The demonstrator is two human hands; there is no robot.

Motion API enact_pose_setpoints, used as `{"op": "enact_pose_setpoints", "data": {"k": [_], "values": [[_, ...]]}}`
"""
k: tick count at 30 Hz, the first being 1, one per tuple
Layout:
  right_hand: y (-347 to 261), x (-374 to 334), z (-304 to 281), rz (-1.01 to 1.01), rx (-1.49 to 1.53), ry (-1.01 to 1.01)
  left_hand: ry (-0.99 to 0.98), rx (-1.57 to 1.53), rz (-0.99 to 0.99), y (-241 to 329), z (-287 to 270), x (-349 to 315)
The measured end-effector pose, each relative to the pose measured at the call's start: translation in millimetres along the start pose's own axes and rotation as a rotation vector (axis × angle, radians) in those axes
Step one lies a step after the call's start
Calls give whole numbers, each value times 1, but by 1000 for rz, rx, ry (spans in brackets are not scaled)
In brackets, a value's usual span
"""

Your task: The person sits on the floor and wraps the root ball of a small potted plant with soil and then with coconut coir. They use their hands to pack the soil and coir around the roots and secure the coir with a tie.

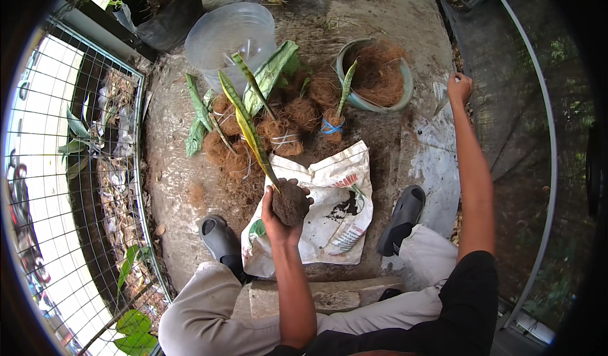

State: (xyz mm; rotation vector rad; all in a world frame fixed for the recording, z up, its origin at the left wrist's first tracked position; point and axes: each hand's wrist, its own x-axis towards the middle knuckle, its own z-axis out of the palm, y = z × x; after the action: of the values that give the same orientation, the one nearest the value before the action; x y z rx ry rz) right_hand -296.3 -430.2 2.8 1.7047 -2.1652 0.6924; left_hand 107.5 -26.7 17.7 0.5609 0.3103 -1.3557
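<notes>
The sack [310, 232] lies on the floor [174, 223] between the shoes [217, 234], loose soil [344, 207] on its right half. Above its left part, the left hand [277, 222] holds a soil ball [290, 205], its leaf [251, 134] pointing ahead. Beyond the sack sit fibre-wrapped plants [303, 114]; behind them stand the tub [202, 46] at left and the basin [387, 108] (fibre [377, 71] inside) at right. Farther right is the right hand [460, 88], near the mesh screen [519, 166]. A wire fence [82, 166] borders the left.
</notes>
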Motion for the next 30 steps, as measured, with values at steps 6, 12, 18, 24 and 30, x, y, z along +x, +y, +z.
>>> {"op": "enact_pose_setpoints", "data": {"k": [6,12,18,24,30], "values": [[-94,-58,40,-60,269,-680,12,12,-4,0,-1,0],[-132,-89,53,-190,-324,-971,23,29,11,4,4,-5],[-122,-76,46,-45,54,-695,-1,19,11,2,2,-5],[-134,-37,-10,231,408,-825,-1,42,24,3,8,-11],[-120,-35,-20,299,450,-823,-46,29,11,2,13,-15]]}}
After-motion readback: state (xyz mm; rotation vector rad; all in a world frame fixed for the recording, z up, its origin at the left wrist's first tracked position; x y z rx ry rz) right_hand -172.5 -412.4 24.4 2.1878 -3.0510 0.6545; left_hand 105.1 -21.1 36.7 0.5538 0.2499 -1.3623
